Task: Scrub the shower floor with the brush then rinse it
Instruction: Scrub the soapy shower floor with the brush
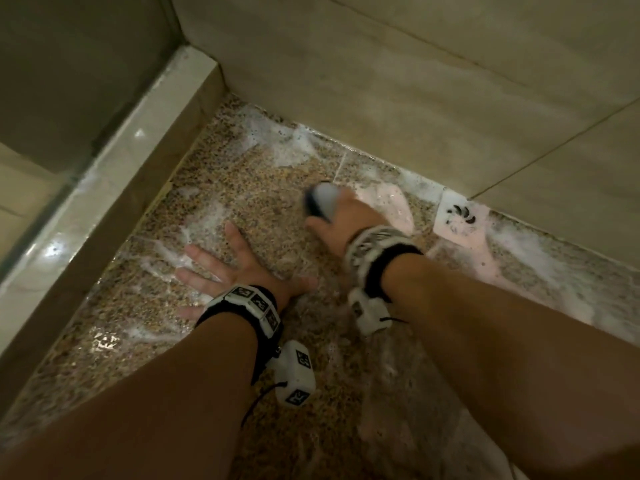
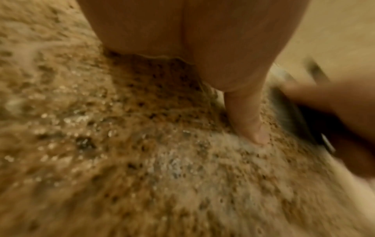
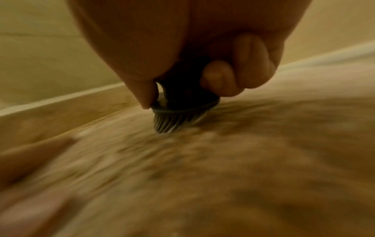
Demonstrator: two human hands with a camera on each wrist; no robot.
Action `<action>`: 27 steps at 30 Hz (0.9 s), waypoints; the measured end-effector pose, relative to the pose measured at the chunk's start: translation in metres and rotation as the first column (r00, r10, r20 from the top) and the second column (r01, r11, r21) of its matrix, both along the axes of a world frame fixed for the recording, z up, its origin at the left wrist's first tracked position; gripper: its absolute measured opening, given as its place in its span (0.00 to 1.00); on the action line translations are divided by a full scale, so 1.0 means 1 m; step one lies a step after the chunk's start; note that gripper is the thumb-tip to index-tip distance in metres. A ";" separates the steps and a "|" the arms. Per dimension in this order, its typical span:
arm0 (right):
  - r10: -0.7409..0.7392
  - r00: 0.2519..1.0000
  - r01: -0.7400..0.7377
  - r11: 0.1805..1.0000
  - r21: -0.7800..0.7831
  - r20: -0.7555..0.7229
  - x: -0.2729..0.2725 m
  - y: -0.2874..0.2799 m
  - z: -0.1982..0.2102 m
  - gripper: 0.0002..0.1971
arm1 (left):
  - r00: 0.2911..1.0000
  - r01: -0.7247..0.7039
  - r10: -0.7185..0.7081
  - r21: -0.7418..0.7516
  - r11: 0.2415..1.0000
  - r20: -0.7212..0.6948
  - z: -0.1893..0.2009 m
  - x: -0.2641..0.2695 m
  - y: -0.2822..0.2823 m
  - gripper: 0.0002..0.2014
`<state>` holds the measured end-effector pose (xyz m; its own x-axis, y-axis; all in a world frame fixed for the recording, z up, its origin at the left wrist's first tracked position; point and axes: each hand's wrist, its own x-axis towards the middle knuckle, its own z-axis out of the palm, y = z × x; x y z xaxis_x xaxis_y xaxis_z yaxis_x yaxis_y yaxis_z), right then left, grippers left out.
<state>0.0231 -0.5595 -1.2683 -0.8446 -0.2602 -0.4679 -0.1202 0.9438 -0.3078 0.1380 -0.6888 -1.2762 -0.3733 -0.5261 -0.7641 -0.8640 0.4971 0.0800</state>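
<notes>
The speckled brown shower floor point(image 1: 242, 188) is wet and streaked with white foam. My right hand point(image 1: 337, 225) grips a small brush point(image 1: 320, 199) with a pale top and dark body, its bristles point(image 3: 174, 123) pressed on the floor point(image 3: 223, 168) near the back wall. In the right wrist view my fingers point(image 3: 241, 70) curl round the dark handle. My left hand point(image 1: 228, 268) lies flat on the floor with fingers spread, to the left of the brush. In the left wrist view the thumb point(image 2: 247, 118) presses on the wet stone point(image 2: 121, 144), and the brush point(image 2: 292, 112) shows blurred at the right.
A white square drain cover point(image 1: 460, 214) sits by the back wall, right of the brush. Beige tiled walls point(image 1: 415, 81) bound the floor behind. A raised white-topped curb point(image 1: 104, 178) with a glass panel runs along the left side.
</notes>
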 end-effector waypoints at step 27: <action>-0.193 0.981 0.190 0.977 0.092 0.024 -0.010 0.038 0.009 0.42 | 1.000 0.020 -0.020 -0.017 1.000 0.009 0.007 0.002 0.000 0.83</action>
<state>0.0128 -0.5215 -1.2588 -0.8587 -0.0512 -0.5099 0.0739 0.9722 -0.2221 0.1402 -0.6892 -1.2692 -0.3770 -0.5318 -0.7583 -0.8547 0.5153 0.0636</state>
